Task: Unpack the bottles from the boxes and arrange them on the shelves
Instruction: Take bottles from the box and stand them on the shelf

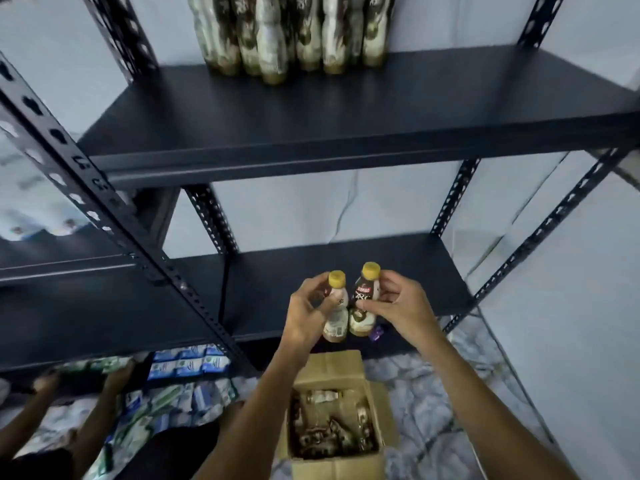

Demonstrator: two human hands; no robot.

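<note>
— Two bottles up, one in each hand! Your left hand (pixel 308 317) curls its fingers round the pale-sided bottle (pixel 337 322). Your right hand (pixel 403 306) pinches the dark-labelled bottle (pixel 362 294) at the waist.

— Both are upright, side by side and just about touching. Each has one yellow cap, with brown drink showing at the base. You've got them above the open cardboard box (pixel 329 365), in front of the lower shelf (pixel 398 265).

— One box, and the jumbled bottles (pixel 329 427) lying in it are too blurred for you to count.

— On the upper shelf (pixel 381 109) stands one cluster of shelved bottles (pixel 294 36). You can see about six fronts, and their tops are cut off.

— At your lower left, another person's hands (pixel 119 374), two of them, rest on green-and-white packs (pixel 93 364).
</note>
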